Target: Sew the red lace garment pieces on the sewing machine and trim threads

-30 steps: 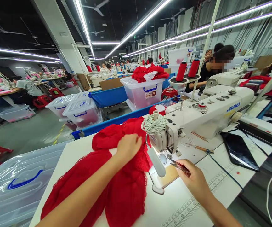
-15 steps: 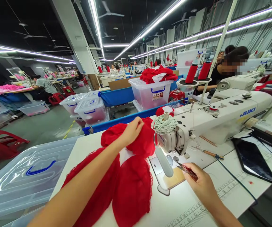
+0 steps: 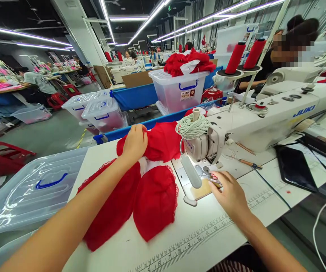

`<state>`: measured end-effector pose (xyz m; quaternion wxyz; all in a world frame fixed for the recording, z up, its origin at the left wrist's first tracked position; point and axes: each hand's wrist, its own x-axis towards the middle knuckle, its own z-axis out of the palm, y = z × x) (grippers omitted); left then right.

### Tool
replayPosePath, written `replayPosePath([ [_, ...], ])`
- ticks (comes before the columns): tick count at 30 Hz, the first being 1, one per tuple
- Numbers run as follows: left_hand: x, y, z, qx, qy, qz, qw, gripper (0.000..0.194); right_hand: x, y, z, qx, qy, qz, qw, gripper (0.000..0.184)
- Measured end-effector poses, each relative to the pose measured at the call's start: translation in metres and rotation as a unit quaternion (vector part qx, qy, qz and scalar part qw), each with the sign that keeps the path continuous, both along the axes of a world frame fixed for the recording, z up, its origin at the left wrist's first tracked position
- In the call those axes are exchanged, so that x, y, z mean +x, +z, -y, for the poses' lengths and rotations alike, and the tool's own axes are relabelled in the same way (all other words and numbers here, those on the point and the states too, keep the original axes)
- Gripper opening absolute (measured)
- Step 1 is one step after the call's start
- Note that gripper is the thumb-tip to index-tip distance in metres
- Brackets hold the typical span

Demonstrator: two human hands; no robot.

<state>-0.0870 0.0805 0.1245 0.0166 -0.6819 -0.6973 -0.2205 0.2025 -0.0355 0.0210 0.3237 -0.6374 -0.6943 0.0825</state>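
Note:
My left hand (image 3: 136, 142) is closed, fingers curled over the far red fabric piece (image 3: 163, 141); its fingertips are partly hidden. Nearer to me lie two red lace-edged, cup-shaped fabric pieces (image 3: 156, 204), one partly behind my left forearm. White cloth shows between them. My right hand (image 3: 231, 192) holds small scissors (image 3: 214, 179), their blades pointing left by the metal plate of the white sewing machine (image 3: 199, 145). A coil of pale green cord (image 3: 192, 125) sits on the machine's head.
A black tablet-like device (image 3: 296, 168) and a wooden-handled tool (image 3: 249, 163) lie right of the needle area. A lidded clear bin (image 3: 49, 177) stands left of the table. Red thread cones (image 3: 236, 58) rise behind the machine. A co-worker (image 3: 290, 49) sits at the far right.
My left hand has moved left across the red fabric and now curls over it. My right hand, still holding the scissors, is slightly further left. The view has tilted down.

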Motion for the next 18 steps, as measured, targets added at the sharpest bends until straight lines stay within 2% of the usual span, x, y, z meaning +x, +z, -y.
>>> replayPosePath([
  [4, -0.001, -0.01, 0.056, -0.114, -0.089, -0.05, 0.988, 0.011, 0.009, 0.0, 0.01, 0.012, 0.042, 0.142, 0.989, 0.029],
  [6, 0.006, -0.015, 0.077, -0.147, -0.11, -0.063, 0.981, 0.007, 0.016, 0.002, 0.015, 0.032, 0.047, 0.193, 0.979, 0.029],
  [10, 0.035, -0.024, 0.122, -0.178, -0.139, -0.064, 0.972, 0.014, 0.025, 0.005, 0.025, 0.076, 0.029, 0.207, 0.975, 0.03],
  [12, 0.052, -0.03, 0.148, -0.228, -0.198, -0.067, 0.951, 0.024, 0.022, 0.007, 0.032, 0.104, 0.042, 0.145, 0.983, 0.03],
  [14, 0.06, -0.036, 0.171, -0.235, -0.18, -0.092, 0.951, 0.024, 0.014, 0.011, 0.041, 0.105, 0.102, 0.04, 0.988, 0.028],
  [15, 0.061, -0.038, 0.178, -0.228, -0.166, -0.064, 0.957, 0.021, 0.009, 0.015, 0.046, 0.083, 0.146, -0.024, 0.986, 0.027],
  [17, 0.057, -0.035, 0.185, -0.228, -0.149, 0.094, 0.958, 0.019, -0.004, 0.023, 0.057, -0.029, 0.239, -0.166, 0.956, 0.025],
  [18, 0.053, -0.031, 0.186, -0.227, -0.116, 0.212, 0.943, 0.017, -0.011, 0.027, 0.062, -0.12, 0.277, -0.241, 0.922, 0.025],
])
